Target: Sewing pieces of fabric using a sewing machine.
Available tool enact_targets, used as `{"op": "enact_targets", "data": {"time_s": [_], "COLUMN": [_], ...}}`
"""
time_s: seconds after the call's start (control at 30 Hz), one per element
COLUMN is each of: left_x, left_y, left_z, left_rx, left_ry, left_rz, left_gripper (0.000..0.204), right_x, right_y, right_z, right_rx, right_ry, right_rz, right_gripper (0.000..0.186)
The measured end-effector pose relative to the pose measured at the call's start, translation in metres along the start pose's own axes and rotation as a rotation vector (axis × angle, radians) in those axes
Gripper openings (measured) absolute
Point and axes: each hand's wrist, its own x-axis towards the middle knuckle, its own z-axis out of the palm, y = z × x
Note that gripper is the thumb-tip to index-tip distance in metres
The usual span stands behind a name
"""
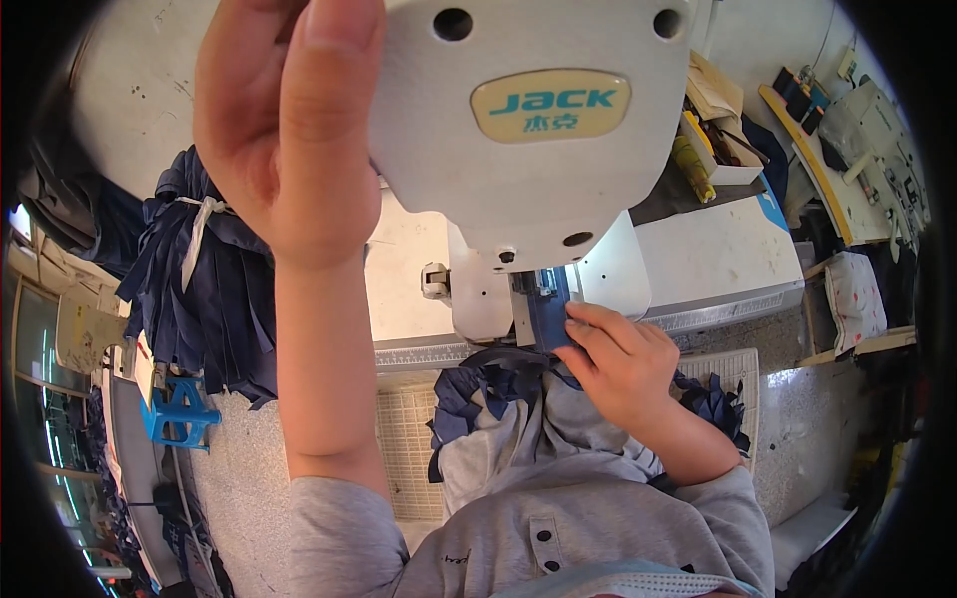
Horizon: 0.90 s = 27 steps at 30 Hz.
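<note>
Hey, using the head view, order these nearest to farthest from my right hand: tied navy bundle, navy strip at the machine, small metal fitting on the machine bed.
From your right hand:
1. Navy strip, at the fingers, just left.
2. Small metal fitting, farther left, past the strip.
3. Tied navy bundle, farthest left, beyond your left forearm.

Sewing machine [518,189]: cream badge [550,122], teal lettering [553,101] (2 lines) | shirt [628,528]: dark script [457,559] | table edge [728,312]: ruler marks [429,355]
</note>
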Motion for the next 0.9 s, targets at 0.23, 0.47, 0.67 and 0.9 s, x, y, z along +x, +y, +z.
{"op": "enact_targets", "data": {"time_s": [0.23,0.47,0.67,0.9], "left_x": [-0.006,-0.012,-0.014,-0.006], "left_y": [-0.027,-0.024,-0.048,-0.021], "left_z": [0.008,0.014,0.015,0.021], "left_rx": [0.175,0.163,-0.253,-0.254], "left_ry": [0.205,0.235,0.585,0.179], "left_rz": [0.135,0.018,-0.140,0.087], "left_gripper": [0.055,0.055,0.056,0.056], "right_x": [-0.001,0.000,0.003,0.004], "right_y": [-0.002,-0.001,-0.001,0.003], "right_z": [0.000,0.001,0.002,0.005], "right_rx": [0.005,0.040,0.036,0.024], "right_ry": [-0.009,0.014,0.004,0.011], "right_rz": [0.009,0.022,0.038,0.058], "right_gripper": [0.029,0.029,0.028,0.028]}}
